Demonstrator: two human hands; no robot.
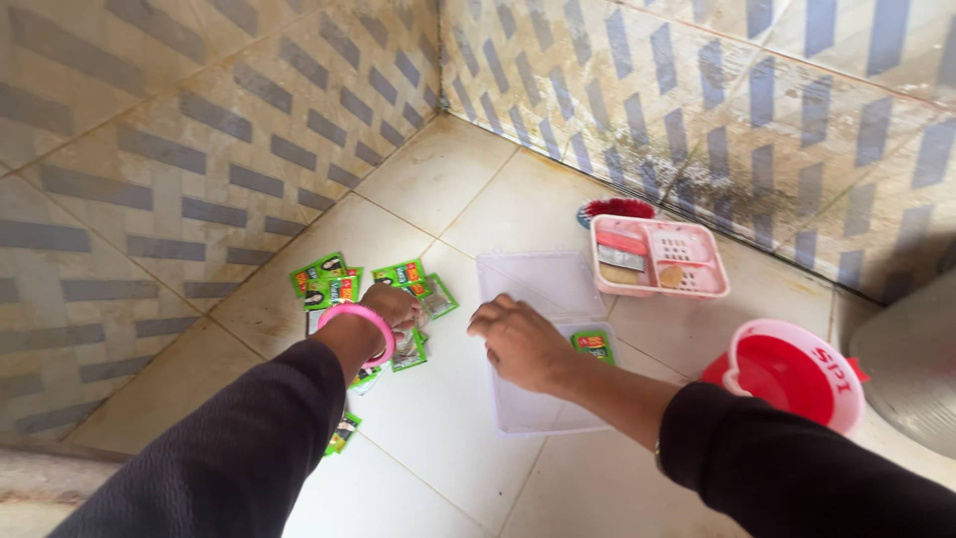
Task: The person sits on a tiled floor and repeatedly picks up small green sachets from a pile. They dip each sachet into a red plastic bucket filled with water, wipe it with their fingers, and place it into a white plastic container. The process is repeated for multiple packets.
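My left hand (394, 305), with a pink bangle on the wrist, rests on a heap of small green sachets (327, 278) lying on the tiled floor; its fingers curl over a few of them. My right hand (518, 341) hovers palm down over the near edge of a clear plastic box (530, 277). Its fingers are bent, and nothing is visibly held in it. One green sachet (595, 346) lies inside the box, just right of that hand.
A pink soap tray (661, 255) with a few small items stands beyond the box. A red brush (617, 208) lies behind it by the tiled wall. A red bucket (789, 373) stands at right, beside a grey rounded object (911, 359).
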